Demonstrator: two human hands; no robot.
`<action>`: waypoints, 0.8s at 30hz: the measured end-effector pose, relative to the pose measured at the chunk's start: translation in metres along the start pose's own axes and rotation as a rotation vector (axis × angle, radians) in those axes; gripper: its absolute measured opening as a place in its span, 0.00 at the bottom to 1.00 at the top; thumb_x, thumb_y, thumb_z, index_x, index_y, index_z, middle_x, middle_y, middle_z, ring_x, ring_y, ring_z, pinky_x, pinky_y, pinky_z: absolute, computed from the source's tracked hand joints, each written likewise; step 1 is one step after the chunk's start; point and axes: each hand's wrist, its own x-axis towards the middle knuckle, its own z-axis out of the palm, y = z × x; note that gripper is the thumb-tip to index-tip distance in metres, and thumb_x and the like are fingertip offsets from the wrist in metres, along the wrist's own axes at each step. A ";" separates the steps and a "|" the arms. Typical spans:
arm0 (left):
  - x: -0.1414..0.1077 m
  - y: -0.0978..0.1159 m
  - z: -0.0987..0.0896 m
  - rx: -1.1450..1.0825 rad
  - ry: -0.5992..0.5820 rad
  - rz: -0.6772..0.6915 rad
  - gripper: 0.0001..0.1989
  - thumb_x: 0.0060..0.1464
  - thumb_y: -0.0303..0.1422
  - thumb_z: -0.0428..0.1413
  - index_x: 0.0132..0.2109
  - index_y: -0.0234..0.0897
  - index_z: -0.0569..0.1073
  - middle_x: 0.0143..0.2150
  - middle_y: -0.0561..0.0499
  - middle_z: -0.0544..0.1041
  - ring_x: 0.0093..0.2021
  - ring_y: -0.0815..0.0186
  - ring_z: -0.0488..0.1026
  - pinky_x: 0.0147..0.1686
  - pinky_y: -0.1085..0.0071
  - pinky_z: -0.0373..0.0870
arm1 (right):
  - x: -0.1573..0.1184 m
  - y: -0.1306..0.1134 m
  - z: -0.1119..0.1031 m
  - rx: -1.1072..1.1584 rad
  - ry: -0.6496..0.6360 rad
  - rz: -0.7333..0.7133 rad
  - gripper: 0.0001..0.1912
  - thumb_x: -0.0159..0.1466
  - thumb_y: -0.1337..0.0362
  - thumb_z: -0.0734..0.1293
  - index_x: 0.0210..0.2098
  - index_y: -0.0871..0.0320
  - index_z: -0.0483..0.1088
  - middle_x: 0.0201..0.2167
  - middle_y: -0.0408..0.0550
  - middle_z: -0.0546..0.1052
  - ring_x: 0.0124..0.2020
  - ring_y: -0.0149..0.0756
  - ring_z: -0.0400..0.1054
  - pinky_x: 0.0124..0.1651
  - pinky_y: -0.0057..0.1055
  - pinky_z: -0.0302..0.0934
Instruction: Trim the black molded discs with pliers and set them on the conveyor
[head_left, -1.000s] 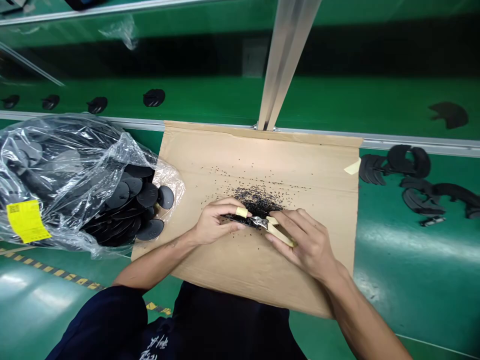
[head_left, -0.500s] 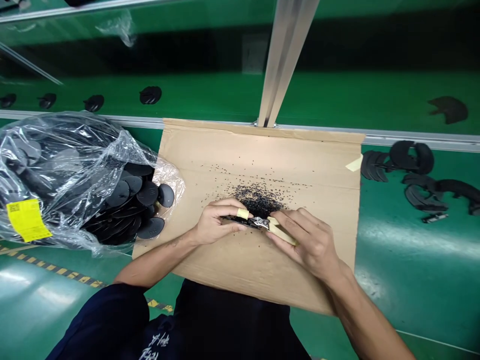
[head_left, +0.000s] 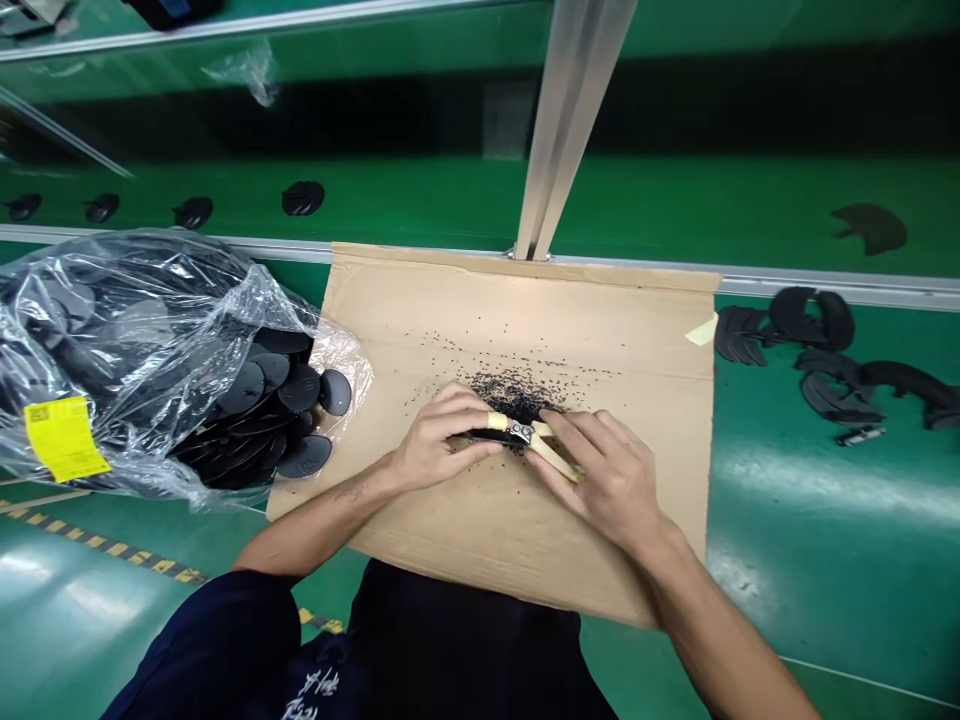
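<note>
My left hand (head_left: pixel 442 438) is closed on a flat black disc (head_left: pixel 489 435), mostly hidden by the fingers; pale yellow tape wraps one fingertip. In my right hand (head_left: pixel 607 475) is a pair of cutting pliers (head_left: pixel 559 460) with cream-coloured handles. Their metal jaws meet the right edge of the disc. Just beyond both hands, a heap of small black clippings (head_left: pixel 517 392) lies scattered over the cardboard sheet (head_left: pixel 450 530).
At the left, a clear plastic bag (head_left: pixel 135 320) spills several black discs (head_left: pixel 300 388). Dark curved pieces (head_left: pixel 832 390) lie on the green surface at the right. A metal post (head_left: pixel 570 120) rises behind the cardboard, and a rail runs along its back edge.
The plier handles have drawn closer together in my right hand. Both hands hold nearly the same place at the disc, and the view has shifted slightly.
</note>
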 end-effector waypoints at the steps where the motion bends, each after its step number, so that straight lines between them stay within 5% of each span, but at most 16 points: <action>1: 0.000 0.000 -0.001 0.027 0.019 0.001 0.12 0.57 0.36 0.66 0.48 0.39 0.82 0.39 0.46 0.82 0.40 0.64 0.74 0.43 0.66 0.72 | 0.000 0.000 -0.001 0.028 0.002 0.016 0.18 0.66 0.60 0.71 0.53 0.59 0.72 0.37 0.53 0.80 0.35 0.42 0.71 0.36 0.38 0.67; 9: -0.002 -0.002 0.001 -0.359 0.238 -0.264 0.14 0.56 0.38 0.67 0.45 0.37 0.75 0.40 0.50 0.82 0.41 0.67 0.80 0.43 0.72 0.76 | 0.004 -0.009 -0.013 0.675 -0.148 0.190 0.11 0.67 0.61 0.69 0.49 0.55 0.74 0.53 0.57 0.76 0.51 0.42 0.74 0.44 0.36 0.74; 13: -0.005 -0.002 0.006 -0.384 0.166 -0.264 0.14 0.57 0.36 0.66 0.46 0.36 0.73 0.42 0.49 0.81 0.44 0.66 0.81 0.46 0.71 0.77 | -0.001 -0.011 -0.005 0.549 -0.086 0.093 0.15 0.66 0.62 0.71 0.52 0.57 0.72 0.54 0.60 0.75 0.52 0.44 0.75 0.49 0.39 0.74; 19: -0.003 -0.003 0.001 0.018 -0.045 -0.058 0.12 0.61 0.31 0.62 0.52 0.38 0.78 0.44 0.45 0.81 0.44 0.64 0.79 0.44 0.67 0.78 | -0.006 -0.008 0.006 0.233 0.021 -0.139 0.22 0.62 0.61 0.75 0.52 0.60 0.70 0.49 0.61 0.78 0.43 0.45 0.76 0.41 0.43 0.74; 24: -0.003 -0.005 -0.001 0.003 -0.059 -0.052 0.11 0.63 0.28 0.58 0.51 0.36 0.79 0.44 0.44 0.82 0.44 0.65 0.79 0.45 0.68 0.78 | -0.003 -0.011 -0.003 0.549 -0.009 -0.119 0.19 0.66 0.61 0.70 0.55 0.60 0.69 0.53 0.62 0.75 0.53 0.45 0.73 0.47 0.42 0.74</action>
